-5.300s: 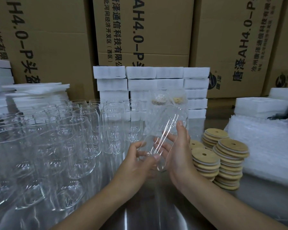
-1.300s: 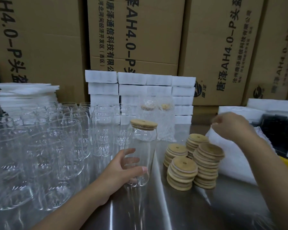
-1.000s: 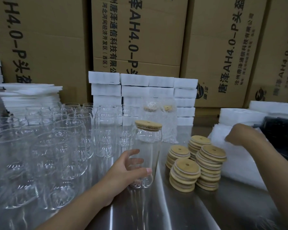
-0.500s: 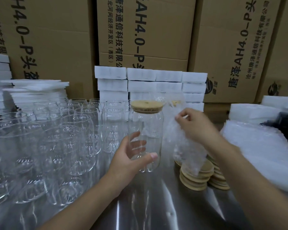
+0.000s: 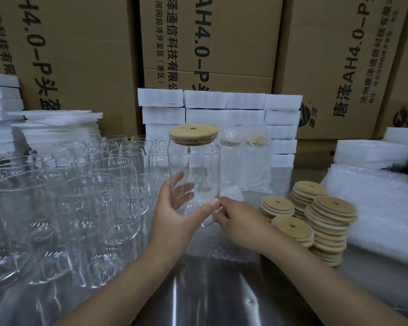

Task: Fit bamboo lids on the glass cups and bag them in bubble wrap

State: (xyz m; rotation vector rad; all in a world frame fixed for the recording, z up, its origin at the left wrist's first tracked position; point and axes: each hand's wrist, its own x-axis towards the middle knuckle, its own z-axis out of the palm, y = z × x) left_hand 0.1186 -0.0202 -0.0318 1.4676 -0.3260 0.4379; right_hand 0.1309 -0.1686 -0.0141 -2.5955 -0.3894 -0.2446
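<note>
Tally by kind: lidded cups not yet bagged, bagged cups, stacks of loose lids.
lidded cup, held, unbagged: 1
bagged cups: 2
lid stacks: 4
Total: 7

Steel table (image 5: 198, 302) here, shiny, streaked with reflections. The left side is packed with empty glass cups (image 5: 99, 196), upright and crowded close together, right up to the near edge. Back centre, white foam blocks (image 5: 222, 107) are stacked in a low wall. Just in front of them, 2 wrapped cups (image 5: 254, 165) stand side by side in bubble wrap. On the right, 4 stacks of bamboo lids (image 5: 331, 208) huddle close, the tallest just beside the pile of bubble wrap bags (image 5: 375, 208). Far left at the back, flat foam sheets (image 5: 57, 128) are piled behind the glasses.
</note>
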